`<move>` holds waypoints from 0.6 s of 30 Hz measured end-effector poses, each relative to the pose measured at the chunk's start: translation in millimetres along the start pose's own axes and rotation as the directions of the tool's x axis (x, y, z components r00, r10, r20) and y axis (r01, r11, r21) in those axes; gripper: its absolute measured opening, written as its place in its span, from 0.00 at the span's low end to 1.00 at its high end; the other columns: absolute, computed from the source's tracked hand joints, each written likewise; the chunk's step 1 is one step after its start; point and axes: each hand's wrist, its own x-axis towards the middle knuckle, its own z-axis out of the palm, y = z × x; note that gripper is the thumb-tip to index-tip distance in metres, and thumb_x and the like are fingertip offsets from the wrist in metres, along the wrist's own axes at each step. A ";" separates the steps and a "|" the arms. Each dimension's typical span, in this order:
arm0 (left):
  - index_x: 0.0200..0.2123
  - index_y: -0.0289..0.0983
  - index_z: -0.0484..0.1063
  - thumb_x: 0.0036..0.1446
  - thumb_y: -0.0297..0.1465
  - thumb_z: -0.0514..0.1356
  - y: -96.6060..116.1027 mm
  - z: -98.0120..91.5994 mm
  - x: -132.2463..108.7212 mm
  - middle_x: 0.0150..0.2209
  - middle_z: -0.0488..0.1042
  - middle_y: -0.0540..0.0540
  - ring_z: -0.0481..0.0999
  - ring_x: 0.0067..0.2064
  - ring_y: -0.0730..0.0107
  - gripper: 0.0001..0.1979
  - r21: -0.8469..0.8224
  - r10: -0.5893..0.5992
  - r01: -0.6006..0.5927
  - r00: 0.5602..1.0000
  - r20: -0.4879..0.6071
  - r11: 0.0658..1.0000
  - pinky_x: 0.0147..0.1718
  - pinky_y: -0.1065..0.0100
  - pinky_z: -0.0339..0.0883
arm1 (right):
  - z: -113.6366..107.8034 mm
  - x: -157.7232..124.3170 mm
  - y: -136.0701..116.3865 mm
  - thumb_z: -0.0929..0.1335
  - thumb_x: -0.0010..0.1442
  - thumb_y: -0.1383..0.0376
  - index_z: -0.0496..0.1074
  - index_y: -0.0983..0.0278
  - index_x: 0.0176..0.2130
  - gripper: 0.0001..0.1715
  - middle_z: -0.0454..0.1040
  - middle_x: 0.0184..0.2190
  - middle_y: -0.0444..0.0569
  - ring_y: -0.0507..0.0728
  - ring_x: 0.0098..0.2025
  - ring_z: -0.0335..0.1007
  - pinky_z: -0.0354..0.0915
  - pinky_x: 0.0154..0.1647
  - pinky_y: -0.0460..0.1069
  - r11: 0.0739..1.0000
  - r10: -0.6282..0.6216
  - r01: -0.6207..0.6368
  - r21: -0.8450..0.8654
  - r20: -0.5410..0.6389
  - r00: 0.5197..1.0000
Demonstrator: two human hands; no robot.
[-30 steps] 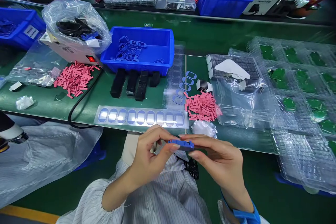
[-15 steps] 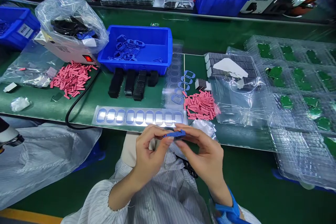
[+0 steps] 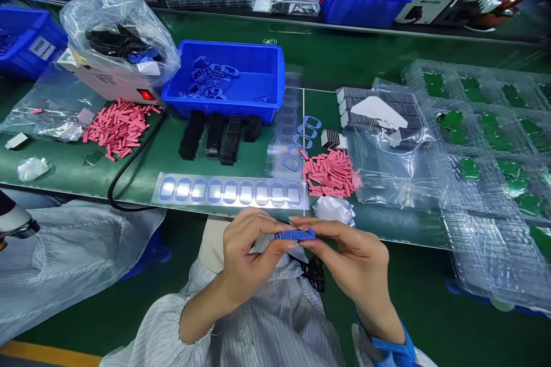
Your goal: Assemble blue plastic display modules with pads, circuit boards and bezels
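Note:
A small blue plastic housing, seen edge-on with a bit of red at its left end, is held level over my lap, just off the bench edge. My left hand pinches its left end between thumb and fingers. At the other end, my right hand grips it the same way, a blue band around that wrist. Right beyond the hands lies a clear strip of oval blue-rimmed film pieces. A heap of pink strips and some crumpled clear film lie close by on the right.
A blue bin holds blue frames, with black stacked parts before it. Clear trays with green boards overhang the right edge. Another pink heap and a bagged box are left. Co-workers sit opposite and at left.
Both hands have shifted slightly right and toward me with the blue housing, which now lies more level. My right hand's fingers have closed further on its right end. The co-worker's hands opposite came into view.

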 end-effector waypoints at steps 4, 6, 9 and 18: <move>0.34 0.39 0.79 0.53 0.37 0.64 5.2 -7.9 9.0 0.30 0.83 0.44 0.79 0.33 0.63 0.08 -0.095 -0.024 0.036 0.992 0.127 0.995 0.34 0.62 0.73 | -11.1 1.0 5.7 0.69 0.54 0.76 0.75 0.53 0.43 0.21 0.80 0.39 0.40 0.56 0.41 0.78 0.76 0.39 0.50 0.985 -0.159 0.159 -0.061 0.006 0.987; 0.36 0.40 0.80 0.53 0.36 0.64 8.9 -13.1 14.2 0.35 0.83 0.42 0.81 0.38 0.59 0.09 -0.138 -0.083 0.116 0.971 0.223 0.984 0.39 0.59 0.75 | -15.0 1.6 8.9 0.69 0.54 0.78 0.73 0.51 0.47 0.27 0.79 0.42 0.40 0.57 0.43 0.77 0.76 0.42 0.53 0.960 -0.254 0.256 -0.111 0.029 0.967; 0.36 0.43 0.81 0.51 0.32 0.66 13.4 -19.9 20.4 0.36 0.83 0.43 0.82 0.39 0.58 0.07 -0.156 -0.196 0.253 0.930 0.310 0.955 0.39 0.59 0.77 | -17.7 3.3 11.8 0.69 0.53 0.78 0.70 0.51 0.52 0.32 0.78 0.45 0.42 0.59 0.44 0.77 0.76 0.43 0.55 0.899 -0.389 0.392 -0.197 0.055 0.919; 0.47 0.39 0.74 0.45 0.29 0.70 10.4 -20.1 21.6 0.36 0.83 0.43 0.82 0.35 0.60 0.23 0.149 0.164 -0.186 0.975 0.148 0.971 0.35 0.64 0.79 | -7.7 15.1 1.2 0.76 0.47 0.63 0.76 0.60 0.37 0.14 0.80 0.26 0.45 0.54 0.27 0.78 0.75 0.26 0.42 0.935 0.192 -0.190 0.300 0.024 0.981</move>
